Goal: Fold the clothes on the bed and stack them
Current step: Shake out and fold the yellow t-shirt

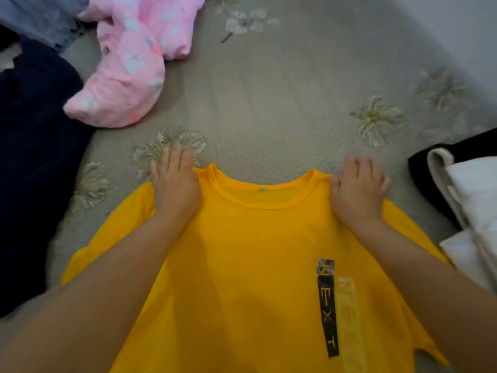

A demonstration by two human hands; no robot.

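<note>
Your yellow shirt (242,265) lies flat on the bed (269,103), front up, neck away from you. Your left hand (176,184) presses one shoulder with straight fingers. Your right hand (359,188) curls its fingers on the other shoulder, gripping the cloth. Pink clothes (129,65) sit far left.

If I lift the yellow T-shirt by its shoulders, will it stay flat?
Probably not. The yellow T-shirt looks thin and lies limp on the bed, so it would likely droop. It seems light, and pushing may wrinkle it.
</note>
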